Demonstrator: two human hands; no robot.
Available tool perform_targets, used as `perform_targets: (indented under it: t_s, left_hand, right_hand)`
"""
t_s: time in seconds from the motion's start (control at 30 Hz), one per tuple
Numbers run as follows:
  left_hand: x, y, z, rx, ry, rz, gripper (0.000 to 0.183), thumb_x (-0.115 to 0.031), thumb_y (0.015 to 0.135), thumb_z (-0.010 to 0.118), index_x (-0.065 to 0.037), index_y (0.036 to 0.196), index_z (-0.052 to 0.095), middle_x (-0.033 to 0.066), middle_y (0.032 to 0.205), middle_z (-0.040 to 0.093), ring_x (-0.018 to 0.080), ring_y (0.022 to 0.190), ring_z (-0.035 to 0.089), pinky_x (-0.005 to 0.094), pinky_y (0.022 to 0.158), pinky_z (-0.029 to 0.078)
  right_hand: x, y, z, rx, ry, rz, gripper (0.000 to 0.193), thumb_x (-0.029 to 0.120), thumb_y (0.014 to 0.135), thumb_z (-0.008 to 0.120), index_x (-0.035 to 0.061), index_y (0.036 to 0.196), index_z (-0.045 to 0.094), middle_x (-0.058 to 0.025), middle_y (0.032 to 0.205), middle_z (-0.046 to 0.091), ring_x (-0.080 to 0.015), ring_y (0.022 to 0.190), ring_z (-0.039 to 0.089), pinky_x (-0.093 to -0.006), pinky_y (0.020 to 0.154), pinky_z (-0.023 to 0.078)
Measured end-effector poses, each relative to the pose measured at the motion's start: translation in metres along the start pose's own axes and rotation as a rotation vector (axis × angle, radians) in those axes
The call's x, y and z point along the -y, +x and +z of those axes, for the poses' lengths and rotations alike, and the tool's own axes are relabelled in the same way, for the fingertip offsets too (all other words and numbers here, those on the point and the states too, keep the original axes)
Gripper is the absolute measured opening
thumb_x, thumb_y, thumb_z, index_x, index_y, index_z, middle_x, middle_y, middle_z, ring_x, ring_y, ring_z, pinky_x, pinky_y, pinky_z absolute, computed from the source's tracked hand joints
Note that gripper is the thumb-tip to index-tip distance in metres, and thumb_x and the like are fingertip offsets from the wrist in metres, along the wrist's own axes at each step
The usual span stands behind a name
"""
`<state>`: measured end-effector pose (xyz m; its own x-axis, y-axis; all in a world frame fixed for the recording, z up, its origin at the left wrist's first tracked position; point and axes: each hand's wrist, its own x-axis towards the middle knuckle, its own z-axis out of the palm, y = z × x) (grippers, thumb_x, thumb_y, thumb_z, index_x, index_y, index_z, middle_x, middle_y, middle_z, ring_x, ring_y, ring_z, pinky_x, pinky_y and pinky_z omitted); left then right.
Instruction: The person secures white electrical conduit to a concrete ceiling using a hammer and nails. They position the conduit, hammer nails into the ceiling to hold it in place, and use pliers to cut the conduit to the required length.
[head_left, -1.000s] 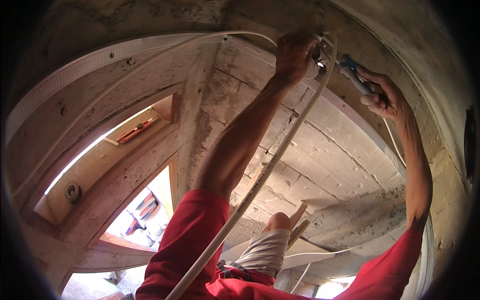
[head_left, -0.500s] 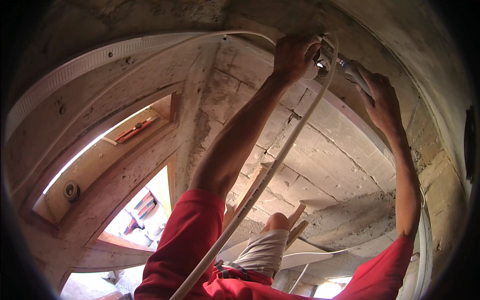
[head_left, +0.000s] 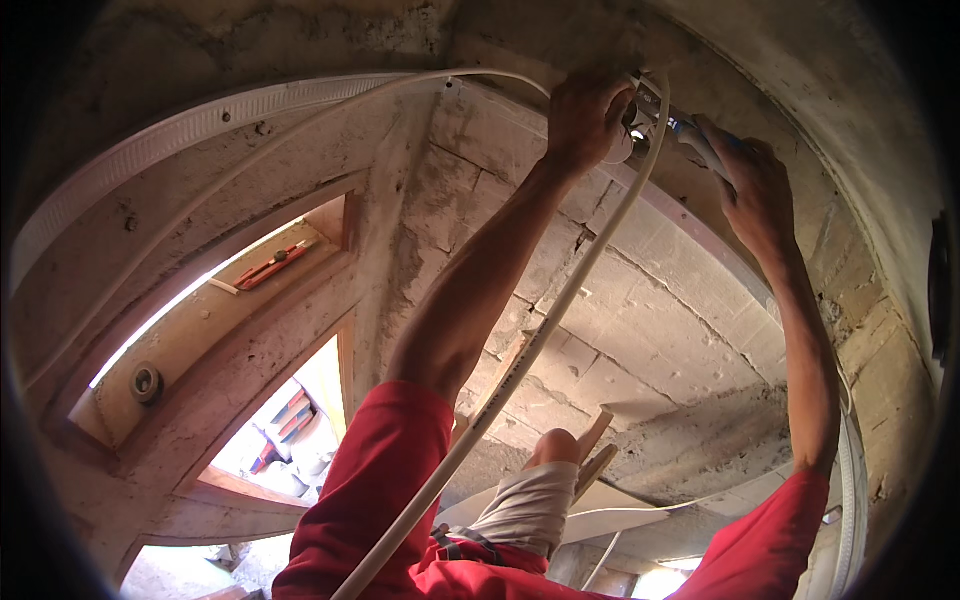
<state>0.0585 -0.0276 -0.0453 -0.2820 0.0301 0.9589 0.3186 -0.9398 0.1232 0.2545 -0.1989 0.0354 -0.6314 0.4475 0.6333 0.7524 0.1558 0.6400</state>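
Both my arms reach up to the top of the block wall. My left hand is closed where a thin white cable runs into it; the fingertips are partly hidden. Beside its fingers is a round white piece, too dim to name. My right hand is wrapped round the grey and blue handle of what look like pliers. Their metal head points toward my left hand's fingers. A thicker white cable bends over near the tool head and hangs down past my left arm.
White perforated strip curves along the upper left. On a window ledge lie a red tool and a roll of tape. Below stand wooden pieces beside my bent knee. The block wall fills the middle.
My right hand and the tool have shifted slightly to the left. My left hand keeps its place and grip. The view has tilted very slightly.
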Motion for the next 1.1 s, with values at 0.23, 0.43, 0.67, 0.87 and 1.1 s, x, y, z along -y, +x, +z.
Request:
perform_targets:
  t_s: [0.23, 0.43, 0.67, 0.87, 1.1]
  left_hand:
    - [0.008, -0.001, 0.007, -0.082, -0.035, 0.056, 0.01, -0.015, 0.09, 0.072, -0.011, 0.098, 0.075, 0.0104, 0.093, 0.074, 0.0324, 0.091, 0.069, 0.0463, 0.085, 0.054]
    - [0.005, -0.002, 0.005, -0.04, -0.023, 0.035, 0.013, -0.019, 0.096, 0.069, -0.01, 0.104, 0.074, 0.0092, 0.103, 0.075, 0.0316, 0.098, 0.068, 0.0438, 0.091, 0.053]
    - [0.009, 0.0, 0.004, -0.023, 0.008, 0.066, 0.014, -0.017, 0.096, 0.068, -0.009, 0.104, 0.075, 0.0105, 0.103, 0.075, 0.0319, 0.098, 0.068, 0.0447, 0.091, 0.053]
    - [0.005, -0.002, 0.013, -0.035, -0.001, 0.081, 0.014, -0.015, 0.095, 0.068, -0.007, 0.105, 0.075, 0.0113, 0.102, 0.075, 0.0313, 0.098, 0.069, 0.0444, 0.09, 0.054]
    - [0.015, 0.0, 0.015, -0.09, 0.007, 0.132, 0.013, -0.013, 0.095, 0.068, -0.006, 0.104, 0.074, 0.0119, 0.097, 0.075, 0.0335, 0.092, 0.07, 0.0455, 0.086, 0.055]
  right_hand:
    - [0.003, -0.003, 0.003, -0.001, -0.15, 0.014, 0.069, 0.005, 0.091, 0.071, 0.0274, 0.153, 0.05, -0.0064, 0.115, 0.068, -0.0254, 0.109, 0.061, -0.0445, 0.094, 0.048]
    - [-0.002, -0.003, 0.004, 0.006, -0.139, 0.018, 0.07, 0.003, 0.09, 0.07, 0.0274, 0.153, 0.049, -0.0058, 0.108, 0.065, -0.0254, 0.104, 0.061, -0.0442, 0.091, 0.051]
    - [0.005, 0.002, 0.001, 0.059, -0.09, 0.039, 0.066, 0.003, 0.092, 0.067, 0.0248, 0.152, 0.051, -0.0079, 0.1, 0.067, -0.0264, 0.094, 0.064, -0.0431, 0.084, 0.054]
    - [-0.024, 0.013, 0.008, 0.122, 0.33, 0.161, 0.05, 0.02, 0.097, 0.07, 0.0183, 0.146, 0.056, -0.0094, 0.082, 0.069, -0.0205, 0.067, 0.067, -0.0384, 0.064, 0.055]
    - [-0.011, 0.027, -0.017, 0.604, 2.023, 1.077, 0.036, 0.027, 0.102, 0.065, -0.0005, 0.124, 0.059, -0.0063, 0.077, 0.067, -0.0116, 0.046, 0.054, -0.022, 0.033, 0.044]
